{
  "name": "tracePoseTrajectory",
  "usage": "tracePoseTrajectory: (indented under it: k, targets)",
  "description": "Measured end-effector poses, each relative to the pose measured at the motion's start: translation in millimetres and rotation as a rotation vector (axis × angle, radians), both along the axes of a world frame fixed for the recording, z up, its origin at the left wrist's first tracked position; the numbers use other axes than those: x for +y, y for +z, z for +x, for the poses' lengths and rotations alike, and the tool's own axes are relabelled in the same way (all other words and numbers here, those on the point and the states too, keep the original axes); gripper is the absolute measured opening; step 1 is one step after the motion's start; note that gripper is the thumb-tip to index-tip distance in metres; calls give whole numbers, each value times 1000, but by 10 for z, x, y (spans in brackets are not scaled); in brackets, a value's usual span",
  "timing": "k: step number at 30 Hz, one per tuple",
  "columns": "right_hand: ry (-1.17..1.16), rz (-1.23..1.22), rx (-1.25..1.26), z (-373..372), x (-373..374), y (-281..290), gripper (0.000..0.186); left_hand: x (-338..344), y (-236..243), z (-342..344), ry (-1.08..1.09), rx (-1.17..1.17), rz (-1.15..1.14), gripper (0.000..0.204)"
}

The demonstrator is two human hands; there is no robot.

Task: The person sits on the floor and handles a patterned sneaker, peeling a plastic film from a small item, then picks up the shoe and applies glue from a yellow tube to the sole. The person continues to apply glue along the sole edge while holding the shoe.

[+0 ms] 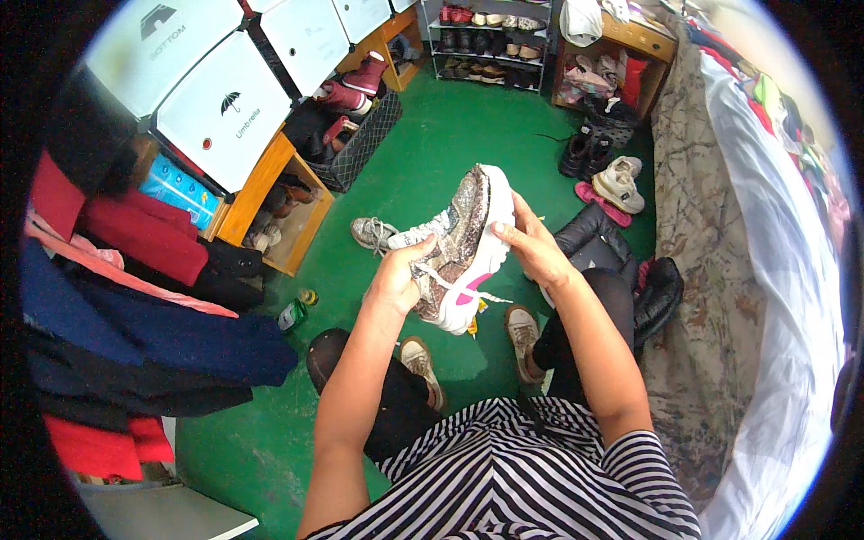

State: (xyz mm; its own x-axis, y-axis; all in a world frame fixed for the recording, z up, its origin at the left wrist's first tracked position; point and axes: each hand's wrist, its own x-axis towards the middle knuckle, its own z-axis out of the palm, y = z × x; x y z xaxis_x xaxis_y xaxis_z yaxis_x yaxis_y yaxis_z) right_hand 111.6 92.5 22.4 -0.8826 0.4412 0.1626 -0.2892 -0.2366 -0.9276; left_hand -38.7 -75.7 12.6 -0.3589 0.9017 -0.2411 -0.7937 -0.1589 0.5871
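In front of me I hold up a chunky sneaker [470,216] with a glittery, speckled upper and a thick white sole with a pink patch. My left hand [396,274] is closed round its lower left part, with the thumb on the upper by the laces. My right hand [533,245] grips the sole side, its thumb pressed on the white edge and its fingers mostly hidden behind. White laces hang loose across the shoe. A similar glittery sneaker [369,234] lies on the green floor beyond my left hand, partly covered by the held one.
A green container [292,315] lies on the floor at left. White storage boxes [220,112], a dark basket of shoes [360,148] and hanging clothes [153,306] line the left. A shoe rack [490,45] stands far ahead. Right are white shoes [619,184] and a bed [702,297].
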Motion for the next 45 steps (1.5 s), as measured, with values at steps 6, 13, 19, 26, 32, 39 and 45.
tracePoseTrajectory:
  k: [6, 13, 19, 26, 32, 39, 45]
  targets:
    - [28, -66, -3, 47, 28, 11, 91, 0, 124, 89, 48, 15, 31, 32]
    - [49, -158, 63, 70, -36, 104, 90, -19, 121, 83, 154, 45, 98, 32]
    - [48, -176, 96, 76, -47, 102, 89, -22, 136, 80, 199, 10, 78, 32]
    - [51, -258, 156, 80, 9, 14, 81, -92, 326, -28, 280, -63, 135, 43]
    - [11, -244, 199, 46, -82, 65, 81, -181, 317, -103, 281, -66, 237, 43]
    - [-92, 50, 116, 175, 2, 237, 103, -211, 190, -155, -7, 274, -46, 36]
    - [-173, 296, -28, 302, 68, 307, 113, -131, 98, -191, 64, 1323, -618, 63]
